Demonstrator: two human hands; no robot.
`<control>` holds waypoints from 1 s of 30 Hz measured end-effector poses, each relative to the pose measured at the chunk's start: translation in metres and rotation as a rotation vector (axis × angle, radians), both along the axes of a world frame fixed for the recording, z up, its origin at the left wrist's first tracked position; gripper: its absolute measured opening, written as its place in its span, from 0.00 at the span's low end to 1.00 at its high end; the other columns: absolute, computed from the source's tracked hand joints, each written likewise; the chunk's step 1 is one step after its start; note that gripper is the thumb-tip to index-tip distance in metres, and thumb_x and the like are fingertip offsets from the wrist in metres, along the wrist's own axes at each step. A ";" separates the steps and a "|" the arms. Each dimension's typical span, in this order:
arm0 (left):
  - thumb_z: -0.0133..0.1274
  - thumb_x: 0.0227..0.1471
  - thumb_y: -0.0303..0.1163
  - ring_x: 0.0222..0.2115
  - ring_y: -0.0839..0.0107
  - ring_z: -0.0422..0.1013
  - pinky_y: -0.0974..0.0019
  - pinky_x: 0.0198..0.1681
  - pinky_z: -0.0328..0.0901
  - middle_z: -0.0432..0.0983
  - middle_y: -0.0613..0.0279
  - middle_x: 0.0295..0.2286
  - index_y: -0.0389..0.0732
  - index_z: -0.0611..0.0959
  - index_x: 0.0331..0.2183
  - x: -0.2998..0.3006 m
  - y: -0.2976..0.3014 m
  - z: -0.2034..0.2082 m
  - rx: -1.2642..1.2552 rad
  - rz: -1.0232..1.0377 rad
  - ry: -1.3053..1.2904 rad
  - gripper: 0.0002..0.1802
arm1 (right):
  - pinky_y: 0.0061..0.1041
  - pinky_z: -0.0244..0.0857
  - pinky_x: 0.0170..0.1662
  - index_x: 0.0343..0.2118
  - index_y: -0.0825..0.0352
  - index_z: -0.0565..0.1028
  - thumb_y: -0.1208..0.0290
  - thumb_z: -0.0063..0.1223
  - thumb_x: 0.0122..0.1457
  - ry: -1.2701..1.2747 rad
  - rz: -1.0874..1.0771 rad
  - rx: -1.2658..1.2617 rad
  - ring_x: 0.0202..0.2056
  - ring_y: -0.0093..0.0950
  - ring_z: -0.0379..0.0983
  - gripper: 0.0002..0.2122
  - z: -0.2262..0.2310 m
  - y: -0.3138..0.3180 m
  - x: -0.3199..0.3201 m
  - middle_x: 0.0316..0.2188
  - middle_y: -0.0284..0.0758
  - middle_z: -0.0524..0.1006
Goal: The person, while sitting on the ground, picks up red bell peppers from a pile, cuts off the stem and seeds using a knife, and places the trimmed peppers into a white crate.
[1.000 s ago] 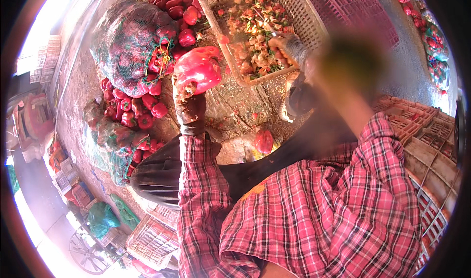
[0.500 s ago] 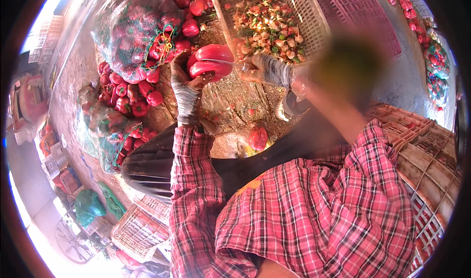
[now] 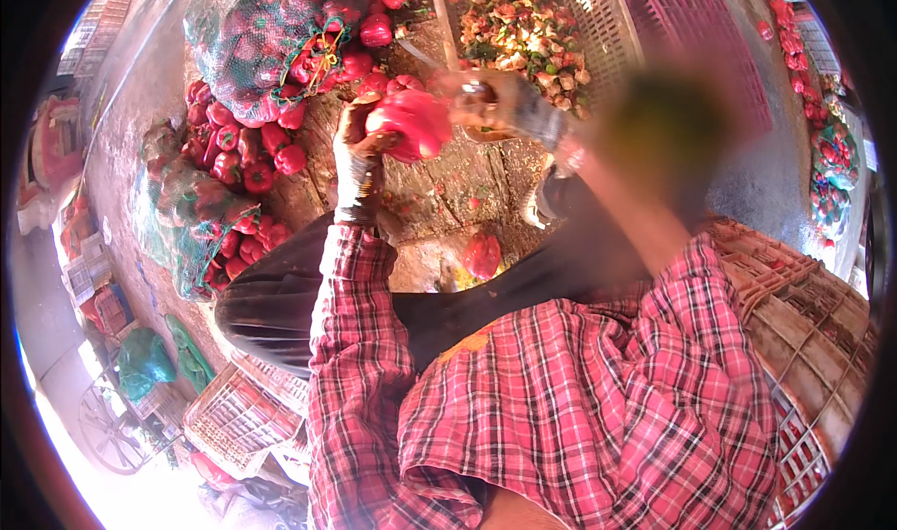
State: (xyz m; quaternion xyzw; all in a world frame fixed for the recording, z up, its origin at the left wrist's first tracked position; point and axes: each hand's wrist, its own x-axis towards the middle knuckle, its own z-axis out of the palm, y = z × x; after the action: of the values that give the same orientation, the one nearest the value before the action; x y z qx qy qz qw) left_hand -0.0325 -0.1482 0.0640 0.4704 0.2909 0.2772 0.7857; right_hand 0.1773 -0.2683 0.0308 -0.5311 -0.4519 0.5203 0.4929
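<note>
The left hand (image 3: 358, 142) grasps a lobed, glossy red pepper (image 3: 411, 123) above the gritty floor (image 3: 439, 189); the right hand (image 3: 481, 98), blurred, curls round a thin knife (image 3: 420, 54) just beside it. Nearby are a perforated crate (image 3: 603, 25) of crumpled trimmings (image 3: 519, 30) and a bulging mesh sack (image 3: 257, 49); a dark-green blur (image 3: 668, 133) blocks my view.

Red pepper (image 3: 411, 128) sits in left hand (image 3: 358, 151); knife (image 3: 419, 53) tilted.

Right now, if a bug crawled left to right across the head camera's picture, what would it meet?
Crumpled teal plastic bag, large green mesh sack of red peppers, gloved left hand, shiny red bell pepper, gloved right hand, purple latticed plastic crate.
</note>
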 end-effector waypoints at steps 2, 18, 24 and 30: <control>0.47 0.37 0.17 0.35 0.75 0.69 0.77 0.34 0.65 0.70 0.61 0.37 0.36 0.70 0.44 0.007 -0.017 0.012 -0.036 -0.057 -0.060 0.25 | 0.18 0.66 0.27 0.43 0.73 0.68 0.69 0.59 0.49 0.003 0.006 0.002 0.25 0.21 0.71 0.20 0.013 0.013 -0.017 0.20 0.31 0.73; 0.50 0.50 0.36 0.35 0.72 0.68 0.67 0.41 0.64 0.71 0.64 0.36 0.42 0.73 0.40 -0.008 -0.047 -0.019 -0.510 0.017 -0.122 0.15 | 0.25 0.69 0.27 0.35 0.66 0.70 0.69 0.57 0.44 0.761 -0.154 -0.198 0.30 0.24 0.71 0.14 0.039 -0.005 -0.040 0.27 0.36 0.73; 0.48 0.50 0.37 0.38 0.70 0.68 0.66 0.43 0.63 0.71 0.65 0.39 0.43 0.71 0.40 -0.015 -0.040 -0.037 -0.203 0.037 -0.180 0.15 | 0.27 0.72 0.31 0.34 0.68 0.72 0.74 0.52 0.46 1.204 -0.135 -0.118 0.28 0.28 0.74 0.10 0.021 0.009 -0.037 0.28 0.36 0.76; 0.44 0.54 0.35 0.34 0.70 0.70 0.67 0.40 0.66 0.72 0.63 0.35 0.40 0.71 0.41 -0.064 0.004 -0.061 -0.543 0.052 -0.554 0.13 | 0.24 0.72 0.33 0.35 0.71 0.74 0.66 0.57 0.46 0.371 -0.451 0.050 0.30 0.26 0.75 0.16 0.093 -0.007 -0.030 0.32 0.38 0.75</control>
State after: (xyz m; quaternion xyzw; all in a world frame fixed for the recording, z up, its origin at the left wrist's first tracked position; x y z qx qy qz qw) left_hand -0.0964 -0.1446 0.0026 0.1452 0.1424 0.3267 0.9230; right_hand 0.1469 -0.2754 0.1235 -0.5015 -0.2376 0.4746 0.6833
